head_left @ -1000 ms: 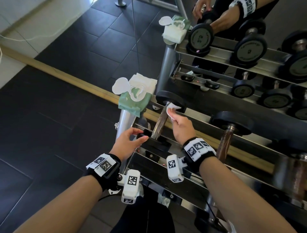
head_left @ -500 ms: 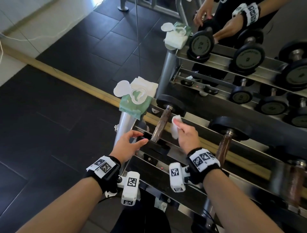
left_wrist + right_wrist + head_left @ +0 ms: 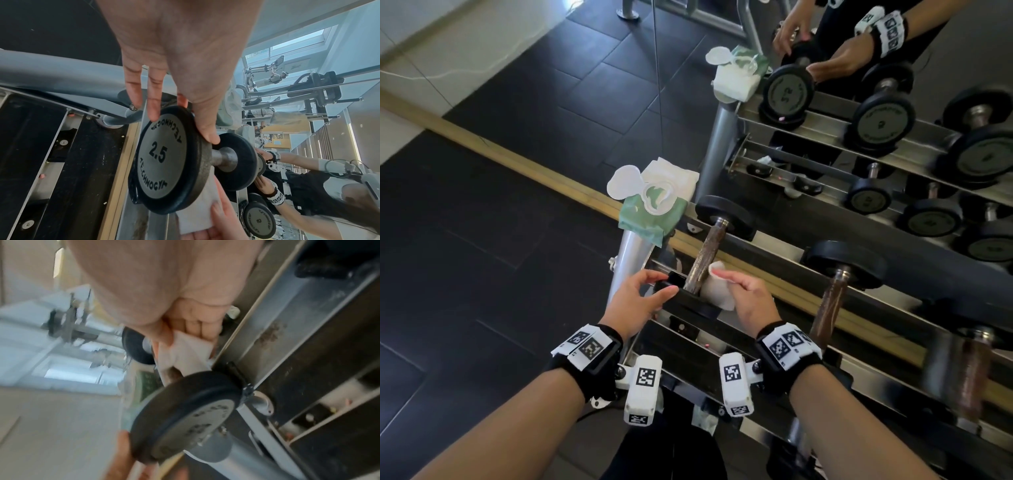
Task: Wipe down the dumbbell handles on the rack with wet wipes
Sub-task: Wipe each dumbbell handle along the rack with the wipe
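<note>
A 2.5 dumbbell (image 3: pixel 703 253) lies at the left end of the rack's top tier, its knurled handle running away from me. My left hand (image 3: pixel 664 282) grips the rim of the near plate (image 3: pixel 164 160), thumb on one side and fingers on the other. My right hand (image 3: pixel 732 284) pinches a white wet wipe (image 3: pixel 717 289) and presses it to the right side of the handle, close to the near plate. In the blurred right wrist view the wipe (image 3: pixel 185 350) is bunched between thumb and fingers just behind the plate (image 3: pixel 185 415).
An open green pack of wet wipes (image 3: pixel 654 209) sits on the rack's left post. A second dumbbell (image 3: pixel 832 301) lies to the right, and another further along. A mirror (image 3: pixel 876 120) behind the rack reflects the dumbbells and my hands. Dark floor tiles (image 3: pixel 482 274) lie to the left.
My right hand has slid the wipe down the handle from the far plate to the near plate. The left hand has kept its grip on the near plate.
</note>
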